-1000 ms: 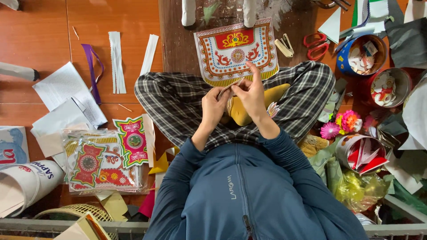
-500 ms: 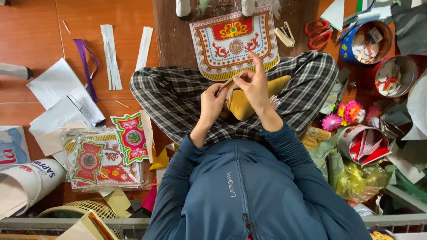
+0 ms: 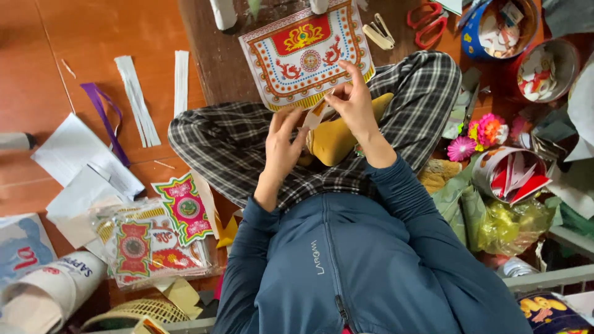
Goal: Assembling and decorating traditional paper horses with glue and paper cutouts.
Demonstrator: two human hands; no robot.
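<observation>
At lower left of the frame lies a clear plastic packet of red, green and yellow printed paper sheets (image 3: pixel 154 244), roughly rectangular, with a white cylindrical roll bearing blue print (image 3: pixel 52 291) below it. At upper right stand a blue round tin of paper scraps (image 3: pixel 495 28) and a red round tin (image 3: pixel 544 68); a silver tin holding red and white strips (image 3: pixel 513 176) sits at mid right. Near top centre, a large red, white and gold ornamented paper sheet (image 3: pixel 306 52) rests on the dark wooden board (image 3: pixel 204 55). Just below it, both hands meet over the lap: the left hand (image 3: pixel 281 145) and the right hand (image 3: pixel 352 102) each pinch, fingers curled, a small narrow white and orange paper strip (image 3: pixel 317 114). Its long axis slants from lower left to upper right.
</observation>
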